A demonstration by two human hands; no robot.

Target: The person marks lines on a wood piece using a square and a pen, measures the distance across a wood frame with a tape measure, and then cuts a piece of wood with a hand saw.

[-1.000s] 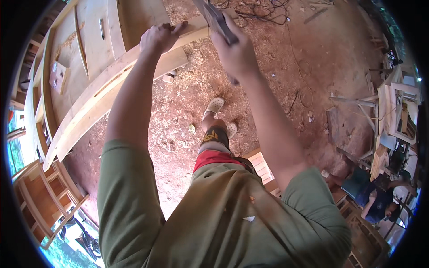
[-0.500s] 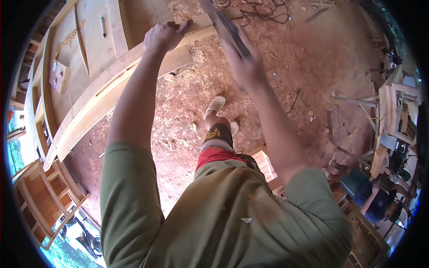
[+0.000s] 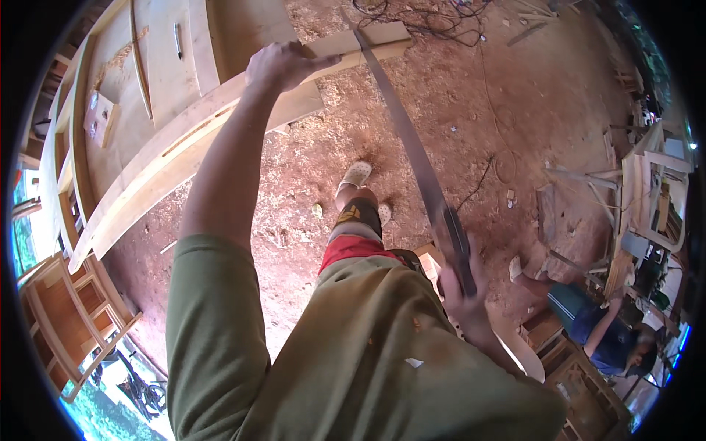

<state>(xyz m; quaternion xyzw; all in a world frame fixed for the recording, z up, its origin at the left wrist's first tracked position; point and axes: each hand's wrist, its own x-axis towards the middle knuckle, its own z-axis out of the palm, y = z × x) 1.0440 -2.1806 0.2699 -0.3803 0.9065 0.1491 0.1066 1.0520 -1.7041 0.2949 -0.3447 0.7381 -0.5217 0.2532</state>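
A handsaw slants across the view, its long blade lying over the free end of a wooden board. Close to the right side of my body, my right hand is closed round the saw's dark handle. My left hand grips the board a short way left of the blade, thumb stretched along it and the other fingers partly hidden. The board runs along the near edge of a wooden panel piece. How deep the blade sits in the wood is too small to tell.
A pencil-like stick and a small wooden block lie on the panel piece. Dark cables tangle on the dusty floor beyond the board. Wooden furniture frames stand at lower left. Another person is at the right, near piled timber.
My right hand has drawn the saw back from the board toward my body, baring the long blade. My left hand stays on the board. The person at the right shows more fully.
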